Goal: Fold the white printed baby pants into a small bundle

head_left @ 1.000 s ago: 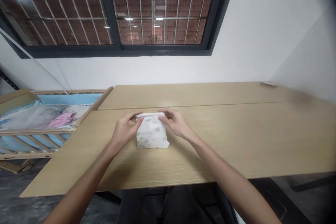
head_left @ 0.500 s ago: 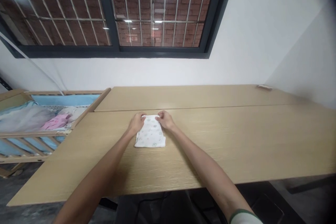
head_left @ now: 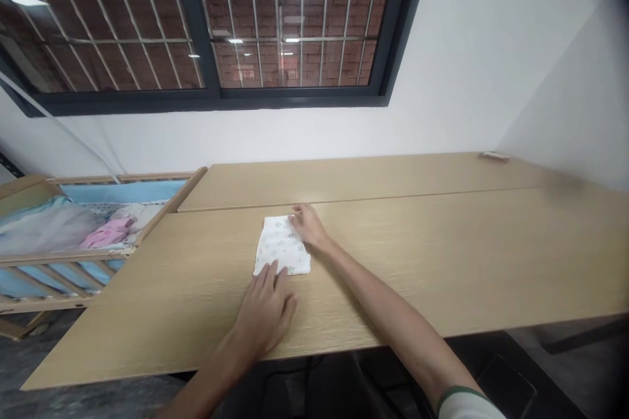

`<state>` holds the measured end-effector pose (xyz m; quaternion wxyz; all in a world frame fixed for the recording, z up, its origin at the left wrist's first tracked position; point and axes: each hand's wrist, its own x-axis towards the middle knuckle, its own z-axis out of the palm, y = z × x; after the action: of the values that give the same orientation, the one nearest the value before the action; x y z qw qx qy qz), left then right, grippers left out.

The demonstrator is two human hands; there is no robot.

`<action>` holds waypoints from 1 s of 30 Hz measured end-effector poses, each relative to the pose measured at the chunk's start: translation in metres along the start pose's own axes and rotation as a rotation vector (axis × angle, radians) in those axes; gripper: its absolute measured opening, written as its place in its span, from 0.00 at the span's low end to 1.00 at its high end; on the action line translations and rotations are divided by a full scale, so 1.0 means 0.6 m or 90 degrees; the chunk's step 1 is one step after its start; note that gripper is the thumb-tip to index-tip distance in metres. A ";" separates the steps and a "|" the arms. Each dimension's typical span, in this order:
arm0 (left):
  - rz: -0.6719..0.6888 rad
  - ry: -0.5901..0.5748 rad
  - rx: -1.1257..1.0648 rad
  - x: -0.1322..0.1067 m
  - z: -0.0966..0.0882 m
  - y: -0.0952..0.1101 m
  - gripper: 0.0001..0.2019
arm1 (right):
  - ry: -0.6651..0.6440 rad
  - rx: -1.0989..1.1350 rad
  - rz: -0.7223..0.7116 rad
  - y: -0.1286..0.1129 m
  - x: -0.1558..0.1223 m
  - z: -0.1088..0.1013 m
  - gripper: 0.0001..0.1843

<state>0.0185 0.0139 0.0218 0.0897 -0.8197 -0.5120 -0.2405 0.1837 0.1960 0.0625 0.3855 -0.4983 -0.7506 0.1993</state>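
Observation:
A folded white cloth with a small green print (head_left: 281, 247) lies flat on the wooden tabletop (head_left: 442, 262), slightly askew. My right hand (head_left: 307, 225) rests at the cloth's upper right corner, its fingertips on the fabric. Whether those fingers grip the cloth is hard to see. My left hand (head_left: 265, 309) lies palm down below the cloth, fingers spread, holding nothing, with the fingertips at or just over its lower edge.
A wooden crib (head_left: 63, 253) with blue padding and a pink garment (head_left: 108, 234) stands beyond the table's left edge. A seam divides the tabletop behind the cloth. A small pale item (head_left: 494, 156) lies at the far right corner.
My left hand has let go of the cloth's top edge and moved toward me to its lower edge. My right hand has stayed near the top corner, and the cloth now sits slightly rotated.

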 end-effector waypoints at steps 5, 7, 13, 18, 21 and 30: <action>0.023 0.001 0.012 -0.034 0.008 0.003 0.25 | -0.287 -0.024 -0.282 -0.107 -0.081 -0.013 0.27; 0.021 -0.017 -0.001 -0.034 0.005 0.001 0.22 | -0.407 -0.015 -0.347 -0.138 -0.116 -0.010 0.29; -0.019 -0.030 -0.033 -0.034 -0.003 0.006 0.21 | -0.545 -0.005 -0.370 -0.148 -0.160 0.013 0.31; 0.013 0.014 -0.026 -0.031 -0.006 0.005 0.22 | -0.561 -0.042 -0.299 -0.125 -0.144 0.010 0.33; 0.004 0.027 -0.009 -0.032 -0.003 0.004 0.20 | -0.546 -0.070 -0.283 -0.108 -0.131 0.012 0.33; -0.027 -0.001 0.006 -0.032 -0.004 0.003 0.24 | -0.485 -0.131 -0.264 -0.042 -0.070 0.030 0.33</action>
<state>0.0125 -0.0033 0.0145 0.0885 -0.8086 -0.5302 -0.2393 0.1632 0.1490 0.0525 0.0622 -0.2638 -0.9391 0.2113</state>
